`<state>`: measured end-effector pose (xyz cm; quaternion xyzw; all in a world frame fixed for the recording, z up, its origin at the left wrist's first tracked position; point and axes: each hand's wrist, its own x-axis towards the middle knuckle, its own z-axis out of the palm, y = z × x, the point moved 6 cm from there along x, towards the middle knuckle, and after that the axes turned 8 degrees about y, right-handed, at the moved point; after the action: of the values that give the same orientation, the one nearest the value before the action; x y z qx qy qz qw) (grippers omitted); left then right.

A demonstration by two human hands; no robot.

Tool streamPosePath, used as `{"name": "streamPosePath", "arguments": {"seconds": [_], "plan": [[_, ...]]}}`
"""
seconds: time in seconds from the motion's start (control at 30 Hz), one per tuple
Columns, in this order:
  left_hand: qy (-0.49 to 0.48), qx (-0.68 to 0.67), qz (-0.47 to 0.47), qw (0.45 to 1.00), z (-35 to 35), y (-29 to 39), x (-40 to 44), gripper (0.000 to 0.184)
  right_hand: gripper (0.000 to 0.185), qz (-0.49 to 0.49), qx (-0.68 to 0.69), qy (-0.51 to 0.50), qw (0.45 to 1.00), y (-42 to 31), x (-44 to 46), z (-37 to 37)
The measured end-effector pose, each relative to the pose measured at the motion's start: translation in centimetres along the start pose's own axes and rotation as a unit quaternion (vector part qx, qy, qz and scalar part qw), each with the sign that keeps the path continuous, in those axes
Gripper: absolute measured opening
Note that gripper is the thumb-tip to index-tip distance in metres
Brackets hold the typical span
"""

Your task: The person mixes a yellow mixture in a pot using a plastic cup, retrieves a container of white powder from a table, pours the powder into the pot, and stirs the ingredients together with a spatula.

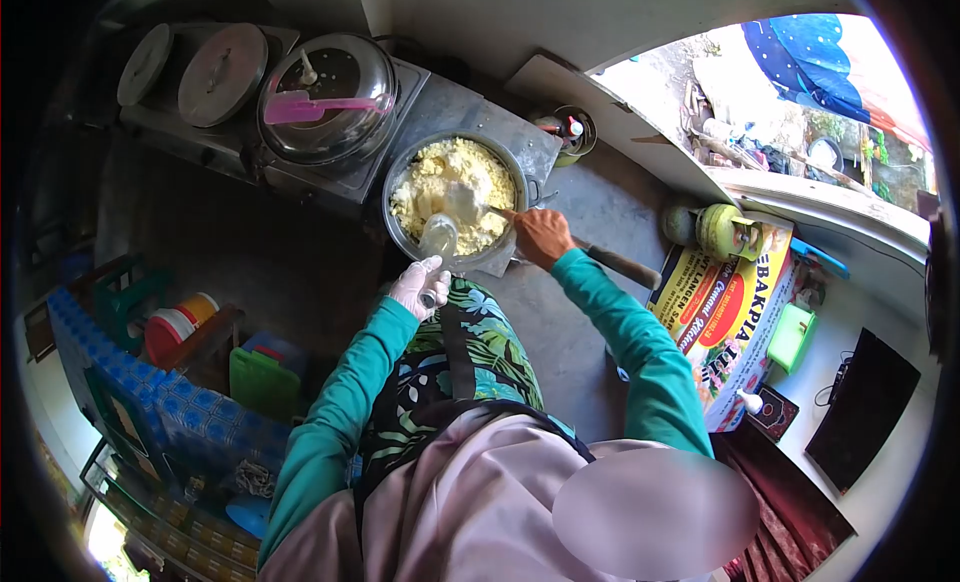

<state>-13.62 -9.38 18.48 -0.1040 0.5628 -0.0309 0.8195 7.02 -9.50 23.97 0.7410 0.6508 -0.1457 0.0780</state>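
A wide metal pot (393, 229) holds a pale yellow, crumbly mass (465, 167). My left hand (420, 285), in a thin clear glove, is closed around the handle of a large shiny spoon (438, 234), whose rounded end rests at the near side of the mass. My right hand (543, 236), bare, grips a spatula (464, 201); its broad, pale blade lies in the middle of the mass. Close below my right hand, a thick dark handle (625, 269) sticks out to the right from beside the pot.
Left of the pot, a domed lid (340, 67) with a pink spatula (320, 106) on it covers a vessel on the stove. Two flat round lids (222, 74) stand further left. A green gas cylinder (724, 230) and a printed banner (725, 327) are at the right.
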Motion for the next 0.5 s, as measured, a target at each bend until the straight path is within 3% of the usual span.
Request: {"name": "streamPosePath", "arguments": {"seconds": [0.03,0.13,0.23,0.4,0.43,0.5], "plan": [[-0.015,0.001,-0.011,1.000,-0.2,-0.1,0.3,0.014,0.047,-0.003,-0.006,-0.018,1.000,0.7,-0.4,0.2],[-0.041,0.014,0.012,0.999,-0.6,-0.2,1.1,0.015,0.050,0.037,0.005,-0.061,0.997,2.9,-1.2,4.0],[-0.036,-0.022,-0.033,0.999,-1.4,-0.6,1.6,0.015,0.046,0.068,0.094,-0.109,0.987,1.7,-0.5,9.0],[-0.010,-0.041,-0.005,0.999,-2.6,-0.4,1.0,0.018,0.034,0.100,0.187,-0.102,0.972,-1.3,1.2,10.5],[0.000,-0.037,-0.002,0.999,-2.7,-0.4,0.8,0.017,0.025,0.096,0.137,-0.109,0.980,-1.6,1.5,9.3],[0.001,-0.033,0.013,0.999,-1.8,0.3,-0.6,0.015,0.024,0.072,0.104,-0.066,0.990,-2.1,1.5,5.6]]}}
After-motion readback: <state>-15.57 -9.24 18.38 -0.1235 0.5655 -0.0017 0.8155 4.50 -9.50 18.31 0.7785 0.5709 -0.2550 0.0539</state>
